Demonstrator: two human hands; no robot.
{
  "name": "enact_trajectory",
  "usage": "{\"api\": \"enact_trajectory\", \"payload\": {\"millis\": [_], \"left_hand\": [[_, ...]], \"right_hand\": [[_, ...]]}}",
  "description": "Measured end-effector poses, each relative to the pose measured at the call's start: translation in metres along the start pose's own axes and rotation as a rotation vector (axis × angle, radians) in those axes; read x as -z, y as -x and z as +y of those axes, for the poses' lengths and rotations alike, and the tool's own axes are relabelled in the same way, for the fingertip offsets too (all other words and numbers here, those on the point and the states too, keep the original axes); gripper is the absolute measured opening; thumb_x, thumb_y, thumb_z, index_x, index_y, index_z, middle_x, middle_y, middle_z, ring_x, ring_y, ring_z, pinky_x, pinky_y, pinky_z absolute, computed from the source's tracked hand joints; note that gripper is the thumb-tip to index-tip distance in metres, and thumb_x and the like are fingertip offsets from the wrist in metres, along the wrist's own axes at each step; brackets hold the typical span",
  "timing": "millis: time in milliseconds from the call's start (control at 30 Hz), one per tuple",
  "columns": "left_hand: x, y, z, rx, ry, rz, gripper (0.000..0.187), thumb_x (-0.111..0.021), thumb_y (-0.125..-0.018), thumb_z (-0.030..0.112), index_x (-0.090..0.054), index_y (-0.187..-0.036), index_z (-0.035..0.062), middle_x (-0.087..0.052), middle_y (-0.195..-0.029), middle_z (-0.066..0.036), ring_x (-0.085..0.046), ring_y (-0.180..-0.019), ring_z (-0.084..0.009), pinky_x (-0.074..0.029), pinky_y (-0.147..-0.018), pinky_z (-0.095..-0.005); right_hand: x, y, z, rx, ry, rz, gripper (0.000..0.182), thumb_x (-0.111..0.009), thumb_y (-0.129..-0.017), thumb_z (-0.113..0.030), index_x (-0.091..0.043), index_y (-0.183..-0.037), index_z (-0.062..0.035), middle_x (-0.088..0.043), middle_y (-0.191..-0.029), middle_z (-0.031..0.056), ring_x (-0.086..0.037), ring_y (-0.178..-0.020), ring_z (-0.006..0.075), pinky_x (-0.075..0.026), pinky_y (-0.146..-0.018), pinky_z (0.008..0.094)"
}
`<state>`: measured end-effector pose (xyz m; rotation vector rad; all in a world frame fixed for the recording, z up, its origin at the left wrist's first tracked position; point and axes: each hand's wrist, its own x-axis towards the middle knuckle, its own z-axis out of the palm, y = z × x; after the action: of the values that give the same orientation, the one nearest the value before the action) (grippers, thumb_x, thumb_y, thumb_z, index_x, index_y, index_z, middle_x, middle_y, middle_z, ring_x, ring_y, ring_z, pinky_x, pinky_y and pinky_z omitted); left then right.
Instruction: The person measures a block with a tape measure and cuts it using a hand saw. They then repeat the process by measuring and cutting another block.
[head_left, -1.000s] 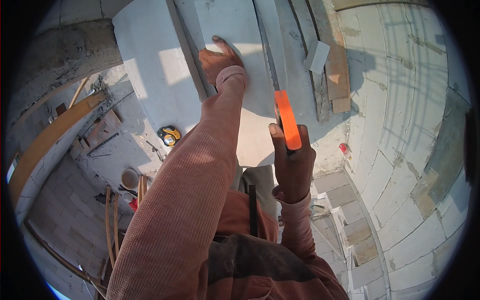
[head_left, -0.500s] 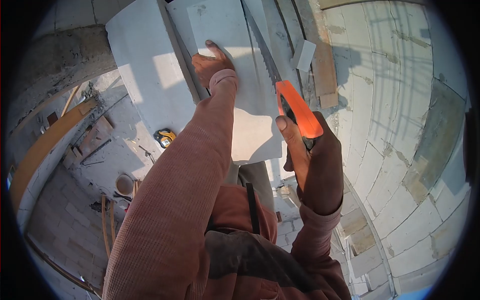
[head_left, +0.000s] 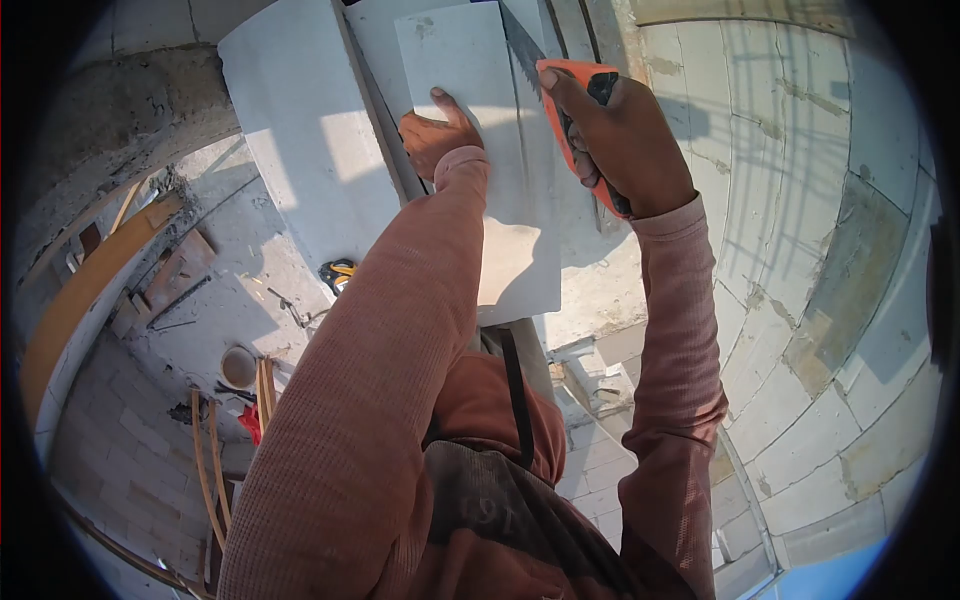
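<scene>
A pale, smooth block (head_left: 490,190) lies lengthwise in front of me, partly in sunlight. My left hand (head_left: 440,132) grips its left side, thumb out along the top face and fingers curled at the edge. In my right hand (head_left: 637,140) is a handsaw (head_left: 524,47), my fingers wrapped round its orange and black handle. Its toothed blade runs along the upper right of the block, where a dark line marks the surface. The far part of the blade leaves the picture at the top.
Another large pale block (head_left: 300,130) lies to the left. Beyond my left forearm are a yellow and black tape measure (head_left: 338,274), a round container (head_left: 238,367) and wooden strips (head_left: 208,450). A block wall (head_left: 780,200) rises close on the right.
My right hand has pushed the saw forward, away from my body, and the arm has straightened. My left hand stays on the block while the view shifts slightly.
</scene>
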<state>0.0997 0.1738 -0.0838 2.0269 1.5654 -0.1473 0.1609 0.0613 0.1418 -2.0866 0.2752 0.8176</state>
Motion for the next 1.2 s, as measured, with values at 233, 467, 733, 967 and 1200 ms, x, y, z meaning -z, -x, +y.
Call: {"api": "enact_trajectory", "payload": {"millis": [233,467,733,967,1200], "left_hand": [[-0.022,-0.008,-0.019,-0.127,-0.025,0.114,0.06,-0.054,-0.096,0.064,-0.056,-0.11,0.0053,-0.062,-0.097,-0.014,-0.066,-0.095,-0.0364,-0.055,-0.082,-0.0484],[-0.019,-0.004,-0.017,-0.199,0.02,0.199,0.049,-0.063,-0.096,0.05,-0.062,-0.103,0.001,-0.061,-0.092,-0.013,-0.067,-0.087,-0.0334,-0.056,-0.076,-0.0434],[-0.011,-0.005,-0.013,-0.123,0.074,0.086,0.061,-0.054,-0.098,0.06,-0.058,-0.115,0.0014,-0.06,-0.109,-0.015,-0.065,-0.103,-0.0355,-0.055,-0.087,-0.0474],[-0.012,-0.006,-0.011,-0.132,0.101,0.12,0.062,-0.054,-0.097,0.062,-0.058,-0.114,0.0028,-0.061,-0.106,-0.014,-0.066,-0.1,-0.0364,-0.055,-0.083,-0.0481],[-0.022,-0.009,-0.02,-0.181,0.088,0.214,0.05,-0.066,-0.093,0.052,-0.063,-0.103,0.003,-0.062,-0.096,-0.013,-0.066,-0.091,-0.034,-0.056,-0.076,-0.0438]], "right_hand": [[0.004,-0.003,-0.006,-0.088,0.005,0.045,0.047,-0.069,-0.095,-0.038,-0.058,-0.065,-0.0048,-0.049,-0.047,0.0011,-0.048,-0.036,0.0122,-0.041,-0.04,0.0298],[-0.038,-0.064,0.015,-0.062,-0.099,0.107,0.044,-0.069,-0.093,-0.04,-0.058,-0.07,-0.0032,-0.052,-0.052,0.0033,-0.05,-0.039,0.0137,-0.042,-0.04,0.0323],[-0.023,0.124,0.025,-0.181,-0.162,0.226,0.028,-0.07,-0.099,-0.027,-0.072,-0.1,0.0012,-0.052,-0.057,-0.0037,-0.044,-0.048,0.0034,-0.032,-0.044,0.0251],[-0.054,-0.05,0.022,-0.037,-0.182,0.078,0.043,-0.072,-0.094,-0.039,-0.056,-0.07,-0.0073,-0.048,-0.053,-0.0028,-0.041,-0.039,0.0077,-0.035,-0.038,0.0273],[-0.053,-0.041,0.06,-0.065,-0.29,0.055,0.037,-0.077,-0.09,-0.04,-0.064,-0.078,-0.0071,-0.047,-0.055,-0.0046,-0.041,-0.043,0.0065,-0.037,-0.042,0.0249]]}}
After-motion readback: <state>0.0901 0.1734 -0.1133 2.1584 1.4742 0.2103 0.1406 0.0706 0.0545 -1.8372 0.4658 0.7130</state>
